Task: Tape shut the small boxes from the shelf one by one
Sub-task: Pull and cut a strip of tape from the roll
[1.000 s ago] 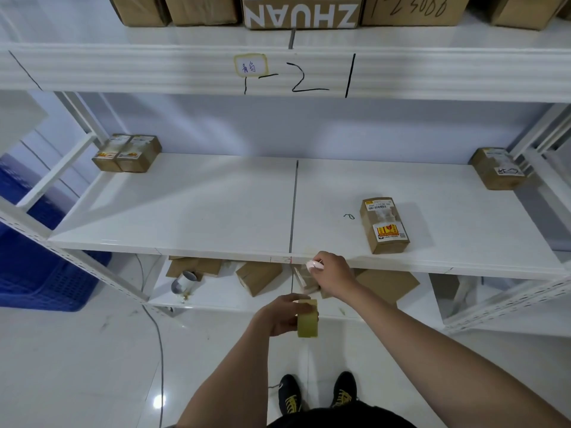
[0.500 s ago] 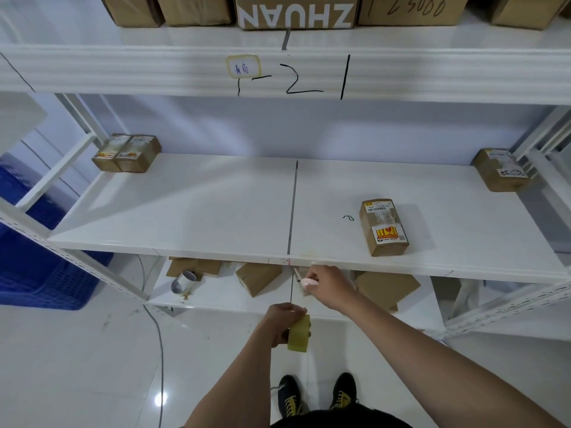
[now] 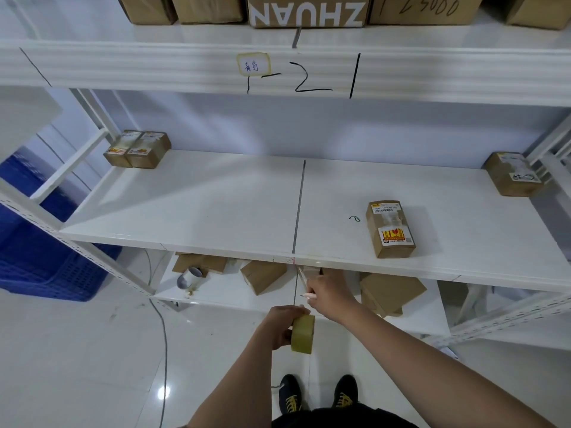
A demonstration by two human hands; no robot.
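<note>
Since a second ago both hands have dropped lower, below the shelf's front edge, and the tape roll has sunk with the left hand; the boxes have not shifted.

The box [image 3: 391,229] nearest the person lies flat on the right half of the middle shelf [image 3: 191,211], set back a little from the front edge, with bare white board all round it. Two boxes [image 3: 138,148] sit touching each other in the far left corner, and another box [image 3: 513,173] sits in the far right corner by the upright. Between them the shelf surface lies open, split by a dark seam [image 3: 299,208].

The left hand [image 3: 282,327] curls round the tape roll [image 3: 303,334], held in the air in front of the shelf. The right hand [image 3: 327,296] is just above and beyond it, fingers pinched on a small pale thing, too small to name; a thin strip runs from it toward the shelf edge.

Under the shelf edge, the lower shelf [image 3: 222,291] holds several brown cartons [image 3: 262,276] and a second roll [image 3: 188,276]. Big cartons [image 3: 306,9] line the top shelf. A blue crate [image 3: 40,254] stands on the floor at left.
</note>
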